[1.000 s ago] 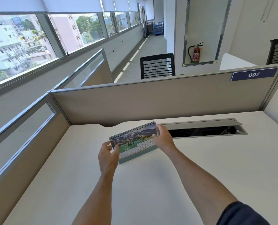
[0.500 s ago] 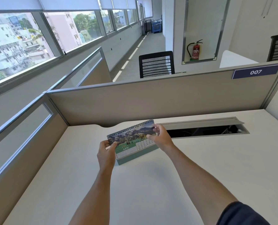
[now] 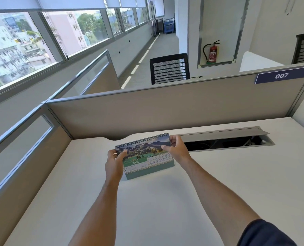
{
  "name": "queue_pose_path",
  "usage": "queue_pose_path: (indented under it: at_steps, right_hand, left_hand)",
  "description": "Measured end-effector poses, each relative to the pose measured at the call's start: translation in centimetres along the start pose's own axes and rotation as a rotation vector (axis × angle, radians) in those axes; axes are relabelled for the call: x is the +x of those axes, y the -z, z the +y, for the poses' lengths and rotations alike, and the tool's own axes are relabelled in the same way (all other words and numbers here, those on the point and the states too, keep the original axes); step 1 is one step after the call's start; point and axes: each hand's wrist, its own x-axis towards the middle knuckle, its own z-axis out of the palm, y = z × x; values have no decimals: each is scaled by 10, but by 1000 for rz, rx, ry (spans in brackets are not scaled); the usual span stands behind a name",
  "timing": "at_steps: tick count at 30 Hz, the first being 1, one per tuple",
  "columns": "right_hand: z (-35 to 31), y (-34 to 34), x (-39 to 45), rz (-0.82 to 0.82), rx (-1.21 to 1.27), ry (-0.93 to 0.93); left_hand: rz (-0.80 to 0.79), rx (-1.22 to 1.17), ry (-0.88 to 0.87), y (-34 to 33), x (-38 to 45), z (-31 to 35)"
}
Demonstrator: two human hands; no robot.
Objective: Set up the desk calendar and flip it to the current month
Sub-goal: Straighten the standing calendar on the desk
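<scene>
Standing on the pale worktop [image 3: 192,201], the desk calendar [image 3: 146,157] sits near the middle, a little toward 12 o'clock from the person. Its wire rings run along the top edge. The page facing the person shows a mountain picture, the word JUNE on a green band, and small number grids. A green base touches the worktop.

At the calendar's 9 o'clock side, the left hand [image 3: 114,162] has its fingers [image 3: 120,156] clamped on the left edge, thumb on the front of the page. At the 3 o'clock side, the right hand [image 3: 177,149] has its fingers [image 3: 173,140] clamped on the top right corner, thumb across the picture.

Just past the right hand, at 2 o'clock, a long cable slot [image 3: 225,142] in the worktop has its grey lid propped up. A beige partition [image 3: 165,107] stands behind it at 12 o'clock.
</scene>
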Motion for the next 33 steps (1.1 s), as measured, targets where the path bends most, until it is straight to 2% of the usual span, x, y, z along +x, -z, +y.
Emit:
queue_pose_path:
  at_steps: [7,17,22,24,27,30,33]
  right_hand:
    - [-4,4,5,-55,55,-20]
    - [13,-4,1,31,190,-79]
    - [11,0,-4,88,101,-46]
    - [9,4,-9,154,-27,41]
    - [5,14,-15,195,-251,322]
    - [-2,23,-14,77,-551,590]
    - [-6,24,-14,-15,-751,687]
  left_hand:
    - [-49,1,20,-3,16,1]
    - [-62,-22,74,-11,16,-10]
    - [3,165,54,-8,9,-5]
    - [82,295,-37,-7,3,-4]
    - [166,519,-270,-4,-5,-2]
    - [127,744,-464,0,-11,1]
    - [75,826,-496,1,-15,2]
